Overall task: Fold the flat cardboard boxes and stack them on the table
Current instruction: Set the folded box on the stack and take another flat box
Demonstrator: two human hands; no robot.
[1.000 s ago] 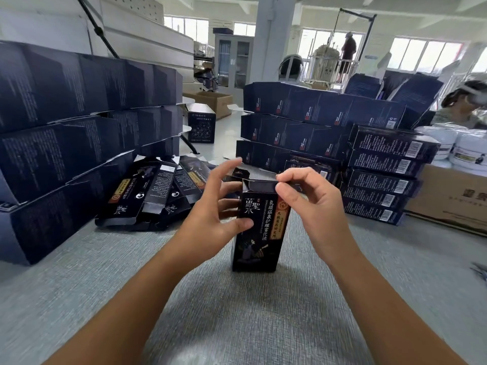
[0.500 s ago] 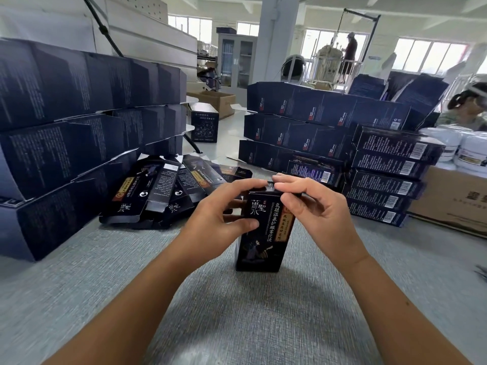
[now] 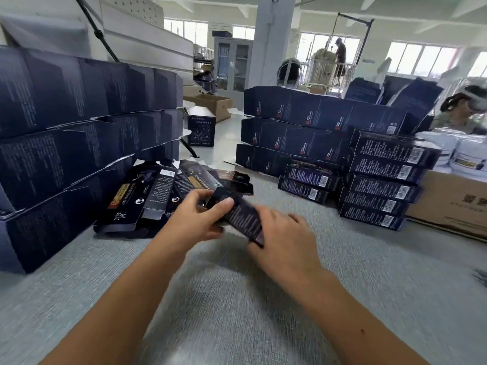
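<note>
Mid-frame, the left hand [image 3: 195, 219] and right hand [image 3: 284, 238] each gripped the box [image 3: 241, 216]; light, crushable card, best held by its edges.

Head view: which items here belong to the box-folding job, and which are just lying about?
Job: small box, gripped by left hand and right hand; flat boxes in a pile; stack of folded boxes; table.
Lying about: white tubs; brown carton; lone dark box; grey cabinet.
</note>
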